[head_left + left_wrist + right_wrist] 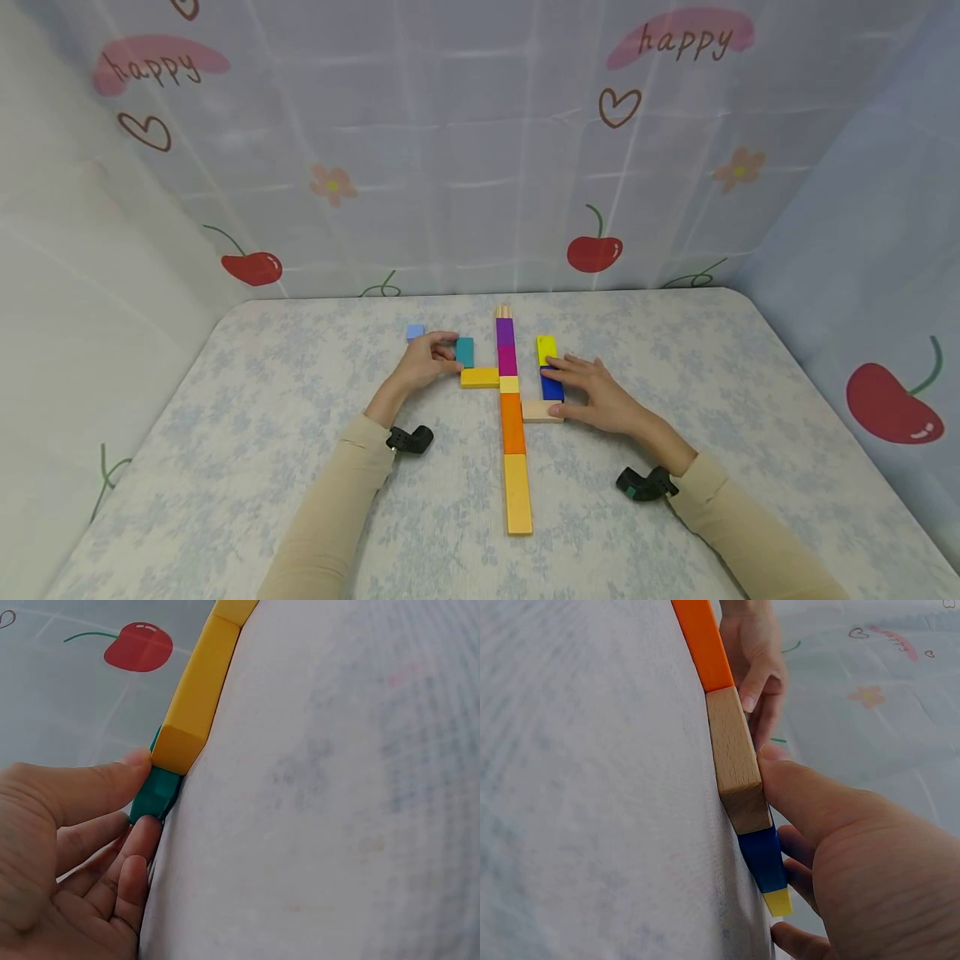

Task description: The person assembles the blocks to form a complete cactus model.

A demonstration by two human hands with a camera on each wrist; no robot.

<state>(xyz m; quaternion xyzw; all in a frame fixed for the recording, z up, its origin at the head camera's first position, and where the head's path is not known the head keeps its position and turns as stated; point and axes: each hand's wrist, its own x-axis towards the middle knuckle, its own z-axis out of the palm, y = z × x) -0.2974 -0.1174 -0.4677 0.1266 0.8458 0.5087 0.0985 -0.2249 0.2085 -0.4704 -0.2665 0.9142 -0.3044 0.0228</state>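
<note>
Wooden blocks lie flat on the table in a joined pattern. My left hand (425, 360) pinches a teal block (466, 352), thumb at its near end and index finger at its far end. That block stands against a golden-yellow block (480, 378), which reaches the central column. On the other side, my right hand (600, 396) is spread, with its thumb on a plain wood block (733, 742) and its fingers touching a blue block (552, 385) and a bright yellow block (546, 348). The left hand's fingers partly hide the teal block in the left wrist view.
The central column holds purple (506, 332), magenta (507, 361), pale yellow, orange (513, 423) and light yellow (517, 493) blocks, with pale sticks (503, 311) at its far end. A light blue block (415, 332) lies beyond the left hand. A patterned curtain hangs behind.
</note>
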